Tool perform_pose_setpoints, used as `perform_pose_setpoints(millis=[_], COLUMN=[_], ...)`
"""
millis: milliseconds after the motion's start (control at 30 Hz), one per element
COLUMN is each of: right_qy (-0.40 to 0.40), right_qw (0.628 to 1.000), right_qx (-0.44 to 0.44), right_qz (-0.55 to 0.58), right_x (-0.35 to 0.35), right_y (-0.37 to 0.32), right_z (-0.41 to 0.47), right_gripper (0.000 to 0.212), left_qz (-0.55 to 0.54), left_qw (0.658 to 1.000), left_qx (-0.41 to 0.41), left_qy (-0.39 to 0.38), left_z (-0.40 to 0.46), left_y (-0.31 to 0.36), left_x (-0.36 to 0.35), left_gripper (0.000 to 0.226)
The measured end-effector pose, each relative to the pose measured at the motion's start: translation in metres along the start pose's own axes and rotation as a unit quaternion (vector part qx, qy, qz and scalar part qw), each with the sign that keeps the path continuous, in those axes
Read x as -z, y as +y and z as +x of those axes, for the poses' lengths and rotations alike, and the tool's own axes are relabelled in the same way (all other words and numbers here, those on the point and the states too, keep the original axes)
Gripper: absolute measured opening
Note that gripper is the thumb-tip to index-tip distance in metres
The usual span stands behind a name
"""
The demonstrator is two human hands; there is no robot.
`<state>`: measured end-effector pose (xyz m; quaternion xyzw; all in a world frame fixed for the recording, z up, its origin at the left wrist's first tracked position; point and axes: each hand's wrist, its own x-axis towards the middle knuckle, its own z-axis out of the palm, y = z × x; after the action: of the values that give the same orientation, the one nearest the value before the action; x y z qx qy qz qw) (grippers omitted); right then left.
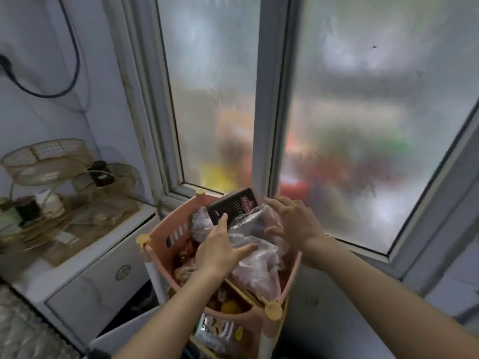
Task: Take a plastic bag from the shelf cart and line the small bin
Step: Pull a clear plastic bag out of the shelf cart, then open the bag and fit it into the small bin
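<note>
a person reaches with both bare hands into the top tier of a pink shelf cart (pixel 166 230), where a heap of crumpled clear plastic bags (pixel 255 244) fills the tier's right half. the left hand (pixel 220 248) rests spread on the heap's left edge, fingers apart and not clenched, its forefinger up against a dark chocolate box (pixel 232 207) that leans at the cart's far rim, thumb lying flat on the plastic. the right hand (pixel 293 224) hovers open just over the heap's far-right side, fingers splayed, gripping nothing. the heap lies directly between and beneath the two hands, so neither hand has a reach to make; the left is the one already touching. its long axis runs from the cart's far rim toward the near-right corner post (pixel 273 310), and which way any single bag's mouth points cannot be told in the tangle. jars and packets crowd the cart's left half and lower tier. the small bin is out of view. judged from this, one bag is still to be pinched free.
</note>
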<state>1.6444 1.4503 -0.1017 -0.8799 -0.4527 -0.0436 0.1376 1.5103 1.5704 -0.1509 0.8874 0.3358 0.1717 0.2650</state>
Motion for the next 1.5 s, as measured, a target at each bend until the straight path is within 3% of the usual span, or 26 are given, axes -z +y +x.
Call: perform_pose_setpoints(millis=[133,267,333,567,700,967,1100,1233,1400,1500], right_qy=[-0.03,-0.016,0.012,0.053,0.062,0.162,0.23,0.283,0.307,0.34], right_qw=[0.998,0.994,0.988,0.963,0.95,0.907,0.903,0.892,0.885,0.875], right_qx=[0.059,0.105,0.132,0.151,0.114,0.0,-0.086,-0.164,-0.239,-0.269], right_qz=[-0.005,0.034,0.075,0.218,0.283,0.39,0.353,0.311,0.255,0.217], right_x=[-0.01,-0.022,-0.025,-0.002,0.038,0.123,0.149,0.172,0.203,0.222], right_y=[0.004,0.016,0.023,0.037,0.037,0.034,0.045,0.057,0.065,0.062], right_z=[0.03,0.046,0.047,0.029,0.004,-0.105,-0.184,-0.278,-0.403,-0.481], right_gripper=[0.077,0.028,0.015,0.022,0.03,0.017,0.011,0.014,0.008,0.02], left_qz=[-0.027,-0.06,-0.073,-0.163,-0.191,-0.249,-0.249,-0.233,-0.229,-0.18], left_qw=[0.999,0.997,0.996,0.982,0.974,0.939,0.909,0.862,0.75,0.704], left_qx=[0.007,0.013,0.008,-0.041,-0.1,-0.238,-0.33,-0.426,-0.579,-0.627], left_qy=[0.034,0.054,0.06,0.087,0.072,0.02,-0.054,-0.145,-0.224,-0.28], left_z=[0.009,0.011,0.009,0.012,0.012,-0.021,-0.058,-0.111,-0.206,-0.279], left_y=[-0.006,-0.01,-0.012,-0.008,0.014,0.086,0.135,0.195,0.277,0.328], left_x=[0.003,0.002,0.002,0.026,0.053,0.084,0.069,0.037,-0.001,-0.021], left_gripper=[0.094,0.076,0.068,0.048,0.047,0.032,0.043,0.04,0.067,0.063])
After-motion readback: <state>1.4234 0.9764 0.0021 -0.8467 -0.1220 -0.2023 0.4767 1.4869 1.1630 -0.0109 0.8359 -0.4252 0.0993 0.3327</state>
